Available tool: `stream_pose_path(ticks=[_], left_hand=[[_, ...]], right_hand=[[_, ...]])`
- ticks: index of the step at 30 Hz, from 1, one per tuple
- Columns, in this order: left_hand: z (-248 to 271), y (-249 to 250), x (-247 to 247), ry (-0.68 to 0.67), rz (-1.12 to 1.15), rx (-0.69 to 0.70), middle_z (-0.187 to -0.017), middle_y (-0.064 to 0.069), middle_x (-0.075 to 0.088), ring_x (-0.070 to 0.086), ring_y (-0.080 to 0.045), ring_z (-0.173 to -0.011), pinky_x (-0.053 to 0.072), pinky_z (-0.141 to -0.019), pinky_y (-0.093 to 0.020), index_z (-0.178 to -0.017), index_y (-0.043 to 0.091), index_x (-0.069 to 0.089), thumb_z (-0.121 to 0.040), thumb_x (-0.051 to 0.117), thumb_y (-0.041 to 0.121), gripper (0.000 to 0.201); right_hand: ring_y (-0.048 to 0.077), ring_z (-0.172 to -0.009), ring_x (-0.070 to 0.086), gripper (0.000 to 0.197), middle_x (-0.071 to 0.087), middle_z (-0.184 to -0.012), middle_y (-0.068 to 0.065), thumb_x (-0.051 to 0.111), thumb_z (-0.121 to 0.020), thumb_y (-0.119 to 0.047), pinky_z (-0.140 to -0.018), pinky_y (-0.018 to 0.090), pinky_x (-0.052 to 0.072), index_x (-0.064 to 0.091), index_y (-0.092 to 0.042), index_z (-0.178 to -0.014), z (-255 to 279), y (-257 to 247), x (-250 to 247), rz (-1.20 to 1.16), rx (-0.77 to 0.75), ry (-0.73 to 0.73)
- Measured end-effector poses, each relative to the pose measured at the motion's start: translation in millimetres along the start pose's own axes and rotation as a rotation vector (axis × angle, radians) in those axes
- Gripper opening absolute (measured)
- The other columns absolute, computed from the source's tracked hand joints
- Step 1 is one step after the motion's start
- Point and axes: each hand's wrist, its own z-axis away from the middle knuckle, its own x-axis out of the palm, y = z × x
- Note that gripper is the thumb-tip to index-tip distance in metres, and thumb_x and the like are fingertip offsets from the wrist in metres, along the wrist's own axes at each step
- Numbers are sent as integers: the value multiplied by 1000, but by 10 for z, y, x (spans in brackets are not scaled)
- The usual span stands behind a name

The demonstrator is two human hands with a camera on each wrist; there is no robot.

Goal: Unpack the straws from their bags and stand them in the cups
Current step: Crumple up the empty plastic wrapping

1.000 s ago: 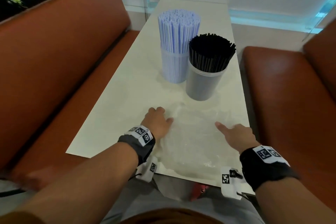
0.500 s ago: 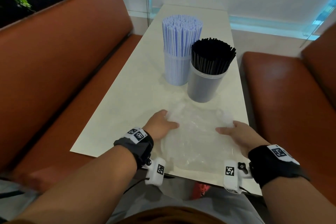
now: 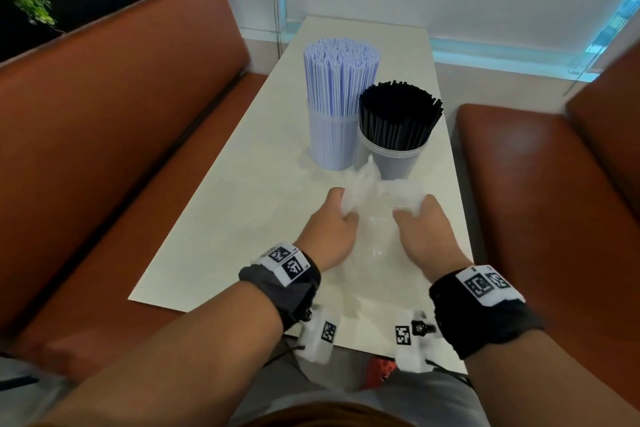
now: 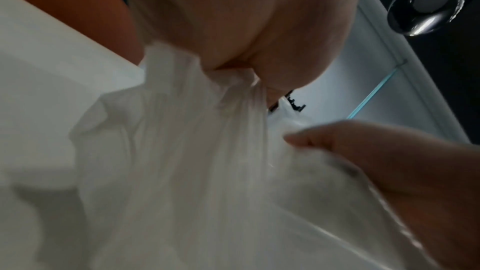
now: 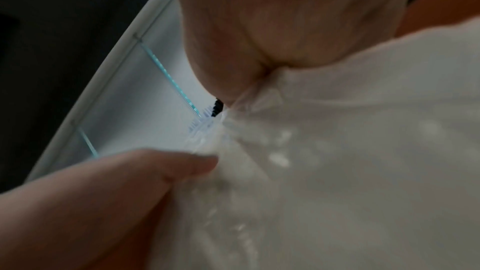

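Note:
Two cups stand mid-table: a clear cup [image 3: 331, 146] packed with blue-and-white striped straws [image 3: 341, 80], and to its right a grey cup [image 3: 394, 159] full of black straws [image 3: 398, 114]. In front of them lies a crumpled clear plastic bag [image 3: 375, 218] with no straws in it. My left hand [image 3: 334, 222] grips the bag's left side, bunched plastic [image 4: 228, 81] squeezed in its fist. My right hand [image 3: 420, 222] grips the bag's right side in the same way, the film [image 5: 265, 93] gathered under its curled fingers.
The white table [image 3: 242, 218] is long and narrow, with its near edge just below my wrists. Brown padded benches [image 3: 104, 149] flank it on both sides. A glass partition and white wall close the far end.
Both hands went from lying flat on the spread bag to closing on it. They have drawn together and forward, bunching the plastic up toward the cups.

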Motion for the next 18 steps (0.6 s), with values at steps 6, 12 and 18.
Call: stream_pose_path(ticks=[6, 12, 18], left_hand=[[30, 116, 196, -142, 427, 60, -113, 4, 71, 68, -14, -107, 55, -94, -44, -127, 29, 53, -90, 61, 53, 44], [-73, -99, -58, -23, 512, -74, -104, -4, 74, 73, -22, -90, 60, -80, -44, -111, 30, 65, -88, 61, 13, 29], [-72, -47, -190, -204, 598, -135, -116, -5, 72, 71, -26, -98, 53, -71, -34, -124, 35, 61, -94, 61, 24, 31]], right_hand=[[17, -102, 69, 43, 74, -115, 4, 44, -85, -35, -81, 37, 56, 75, -22, -112, 260, -333, 50, -728, 200, -528], [18, -100, 65, 30, 67, -113, 3, 58, -94, -14, -77, 30, 51, 64, -17, -123, 61, -173, -34, -441, 158, -122], [20, -82, 76, 34, 78, -102, 5, 73, -87, -7, -57, 28, 57, 67, -15, -119, 55, -102, -58, -496, 182, -350]])
